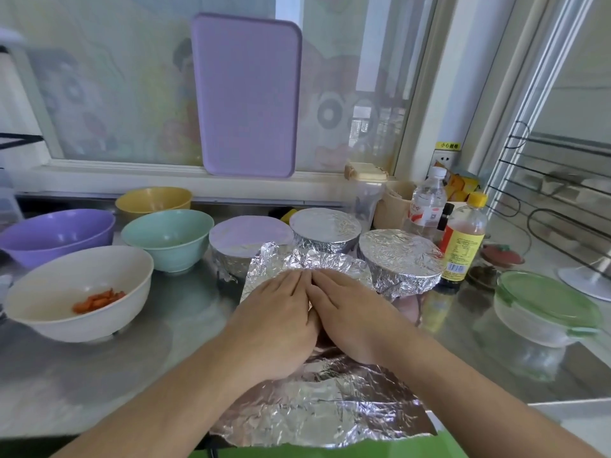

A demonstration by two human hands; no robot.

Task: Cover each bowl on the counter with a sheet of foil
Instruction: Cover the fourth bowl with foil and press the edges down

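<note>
Left hand [281,312] and right hand [352,312] lie flat, fingers straight, fingertips meeting, pressing the foil sheet [317,401].

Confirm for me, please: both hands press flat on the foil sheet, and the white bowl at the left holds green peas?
Not quite. The head view shows orange carrot pieces, not green peas, in the white bowl. The rest stands: left hand and right hand press flat on the foil sheet.
</note>
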